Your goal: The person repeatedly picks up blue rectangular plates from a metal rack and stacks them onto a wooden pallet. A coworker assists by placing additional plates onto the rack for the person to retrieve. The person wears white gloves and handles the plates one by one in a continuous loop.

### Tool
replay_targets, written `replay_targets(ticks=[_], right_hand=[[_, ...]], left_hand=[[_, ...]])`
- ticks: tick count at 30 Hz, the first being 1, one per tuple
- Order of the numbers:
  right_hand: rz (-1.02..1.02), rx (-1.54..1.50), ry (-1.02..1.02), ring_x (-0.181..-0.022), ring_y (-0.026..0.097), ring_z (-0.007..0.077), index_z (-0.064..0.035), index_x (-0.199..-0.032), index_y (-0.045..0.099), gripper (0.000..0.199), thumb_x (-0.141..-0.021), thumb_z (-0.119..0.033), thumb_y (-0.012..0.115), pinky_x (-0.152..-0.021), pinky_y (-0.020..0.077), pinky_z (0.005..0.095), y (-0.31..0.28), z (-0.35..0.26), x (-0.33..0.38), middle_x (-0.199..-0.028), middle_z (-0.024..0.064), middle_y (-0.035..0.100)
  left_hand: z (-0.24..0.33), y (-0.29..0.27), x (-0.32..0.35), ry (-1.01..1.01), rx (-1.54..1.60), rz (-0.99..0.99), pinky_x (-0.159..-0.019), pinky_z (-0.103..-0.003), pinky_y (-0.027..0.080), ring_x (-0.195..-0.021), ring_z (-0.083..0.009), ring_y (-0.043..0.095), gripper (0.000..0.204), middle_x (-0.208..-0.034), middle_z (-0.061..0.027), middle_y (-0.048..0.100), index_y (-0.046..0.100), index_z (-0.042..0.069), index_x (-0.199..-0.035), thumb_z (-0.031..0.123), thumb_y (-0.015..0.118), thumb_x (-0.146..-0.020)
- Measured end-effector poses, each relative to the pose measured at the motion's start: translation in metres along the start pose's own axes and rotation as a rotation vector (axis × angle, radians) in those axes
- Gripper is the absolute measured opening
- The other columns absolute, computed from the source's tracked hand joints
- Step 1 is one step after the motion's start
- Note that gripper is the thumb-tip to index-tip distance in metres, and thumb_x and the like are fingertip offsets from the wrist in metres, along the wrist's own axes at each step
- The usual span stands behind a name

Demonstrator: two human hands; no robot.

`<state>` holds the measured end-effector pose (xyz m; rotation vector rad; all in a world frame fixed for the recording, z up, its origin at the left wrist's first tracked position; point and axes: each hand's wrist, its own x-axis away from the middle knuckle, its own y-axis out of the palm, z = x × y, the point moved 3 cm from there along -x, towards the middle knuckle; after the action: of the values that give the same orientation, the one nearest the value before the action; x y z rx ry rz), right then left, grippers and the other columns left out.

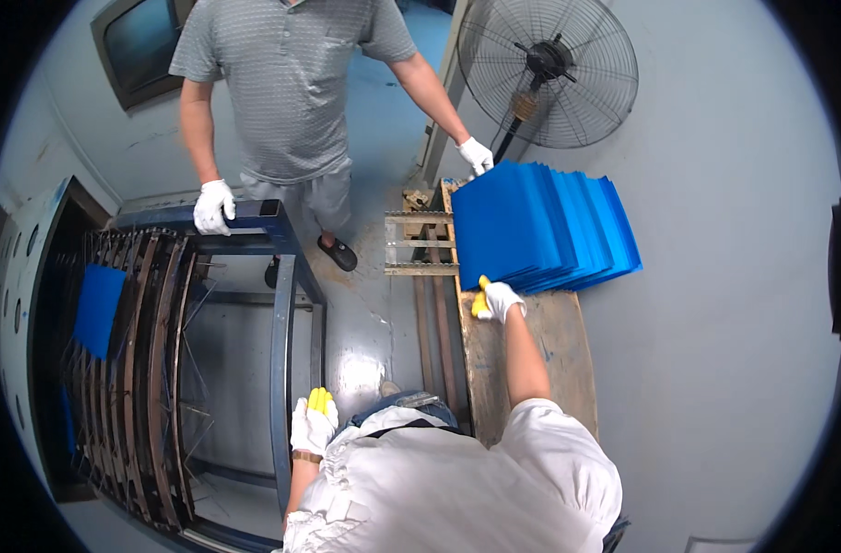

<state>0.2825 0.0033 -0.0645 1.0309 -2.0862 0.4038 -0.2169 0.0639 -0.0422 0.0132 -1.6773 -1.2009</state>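
Note:
A stack of blue sheets (508, 226) rests fanned out on a worn wooden bench to the right. My right hand (502, 301), in a white glove with yellow fingertips, is closed at the near lower corner of the leftmost sheet, thumb over its edge. My left hand (314, 424), gloved alike, is held low beside the blue metal frame, its fingers stretched out and nothing in it. Across from me, a co-worker's gloved hand (476, 156) is at the far corner of the stack. The co-worker's other gloved hand (214, 207) rests on the frame's top bar.
A rack of curved, rusty metal shelves (149, 369) stands at the left, with a blue sheet (99, 311) on it. The blue metal frame (284, 359) runs between it and me. Behind the stack stands a large fan (549, 60). Metal rails (422, 244) jut from the wooden bench (531, 369).

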Motion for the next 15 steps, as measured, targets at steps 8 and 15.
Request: replay_targets(ticks=[8, 15], right_hand=[[-0.474, 0.043, 0.407, -0.048, 0.043, 0.0191, -0.0117, -0.074, 0.045, 0.015, -0.084, -0.021, 0.040, -0.044, 0.0346, 0.0330, 0.210, 0.081, 0.029, -0.057, 0.0024, 0.041], [-0.950, 0.362, 0.123, -0.070, 0.058, 0.0225, -0.0041, -0.090, 0.053, 0.028, -0.084, -0.031, 0.047, -0.059, 0.0483, 0.0342, 0.456, 0.099, 0.038, -0.081, 0.0087, 0.058]], left_hand=[[0.042, -0.038, 0.017, 0.101, 0.099, -0.002, -0.077, -0.041, 0.044, -0.096, -0.0278, 0.049, 0.033, -0.107, -0.0126, 0.050, 0.046, 0.001, -0.106, 0.027, 0.040, -0.085], [0.105, -0.079, 0.064, 0.270, 0.292, -0.094, -0.081, -0.042, 0.041, -0.101, -0.0287, 0.046, 0.035, -0.113, -0.0132, 0.047, 0.044, 0.002, -0.110, 0.027, 0.039, -0.086]])
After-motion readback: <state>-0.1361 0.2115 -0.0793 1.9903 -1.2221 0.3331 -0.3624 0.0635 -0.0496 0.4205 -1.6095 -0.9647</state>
